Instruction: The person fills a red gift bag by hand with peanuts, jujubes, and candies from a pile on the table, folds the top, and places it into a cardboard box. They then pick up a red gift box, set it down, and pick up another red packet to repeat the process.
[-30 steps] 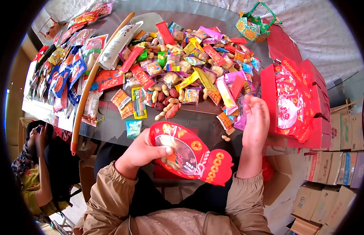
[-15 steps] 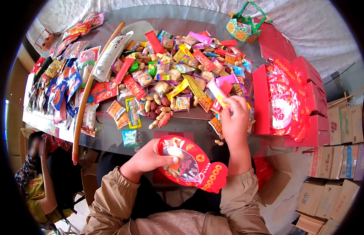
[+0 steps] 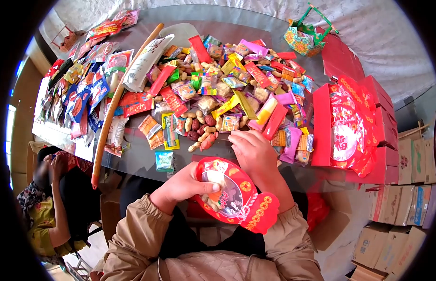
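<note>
– Who is at work in the head view?

– A person in tan sleeves (image 3: 133,239), both hands on the near side of a heap of wrapped sweets (image 3: 227,89) on a glass table (image 3: 133,161). The left hand (image 3: 183,187) clasps a red pouch (image 3: 234,194), its thumb across the clear window, through which peanuts show.

– And the right hand (image 3: 255,152)?

– Apart from the left, fingers bent at the heap's near edge. Whether they grip anything, I cannot tell.

– What surrounds the heap?

– Loose peanuts (image 3: 194,146) along its near edge, with a teal packet (image 3: 164,160) just closer to the person. On its left, a wooden rod (image 3: 116,103) lies slanted, blue packets (image 3: 82,100) beyond it. To its right, a red box (image 3: 321,117) holds more red pouches (image 3: 347,126); past its far right corner stands a small green-handled basket (image 3: 304,40).

– Anyone else?

– A second person (image 3: 44,215), seated well left of the heap.
</note>
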